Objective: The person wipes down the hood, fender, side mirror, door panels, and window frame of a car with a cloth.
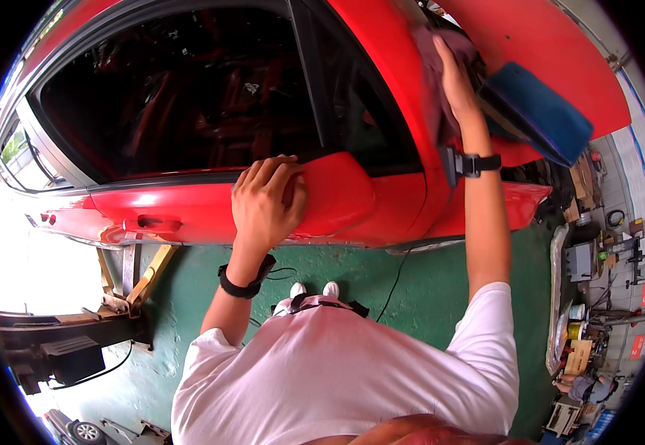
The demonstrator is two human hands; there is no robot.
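Note:
A red car stands before me, its side mirror (pixel 333 194) jutting out below the dark door window (pixel 189 89). My left hand (pixel 267 196) is curled over the left end of that mirror, its fingertips partly hidden behind the housing. Farther off to the right, my right hand (pixel 456 85) holds a mauve cloth (pixel 432 81) against the car's body by the windscreen pillar. One long digit lies stretched along the cloth; the other fingers are mostly hidden. Beside this hand lies a dark blue pad-like piece (pixel 545 111), over the red front panel (pixel 560 52).
A lift arm with yellow parts (pixel 152 271) reaches under the car at the left. Thin black cables cross the green floor (pixel 352 267). Tools, boxes and cans crowd the right wall, where a person (pixel 589 387) is near the lower right.

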